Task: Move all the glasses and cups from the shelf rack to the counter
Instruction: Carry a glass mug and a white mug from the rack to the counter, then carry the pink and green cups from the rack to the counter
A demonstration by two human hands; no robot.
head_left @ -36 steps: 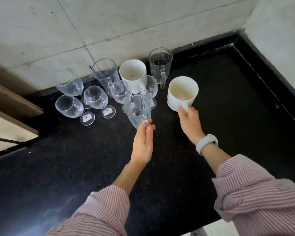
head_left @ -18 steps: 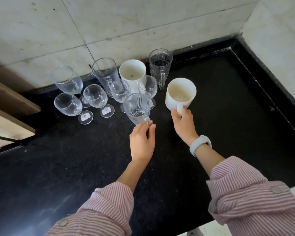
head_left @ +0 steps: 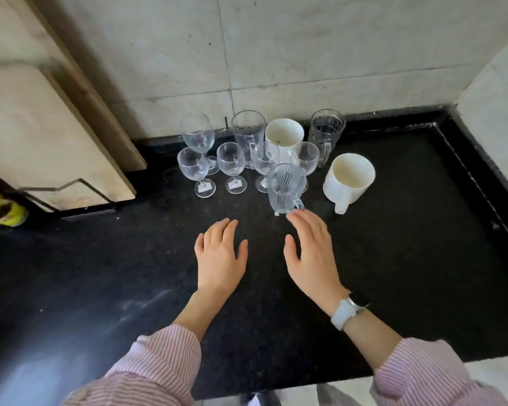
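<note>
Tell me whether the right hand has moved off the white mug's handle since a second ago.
Yes. The right hand has let go and pulled back toward the person, away from the white mug, which stands by itself on the counter.

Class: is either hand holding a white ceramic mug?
No: both the left hand and right hand hover open, apart from the nearer white ceramic mug.

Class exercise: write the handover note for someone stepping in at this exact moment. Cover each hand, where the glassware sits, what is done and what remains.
Left hand and right hand: open, holding nothing, above the black counter.
Placed at the counter's back: ribbed glass mug, white mug, five wine glasses, two tall glass mugs and a second white mug.
Done: ten pieces stand on the counter.
Left: the shelf rack is out of view; check it for remaining pieces.
</note>
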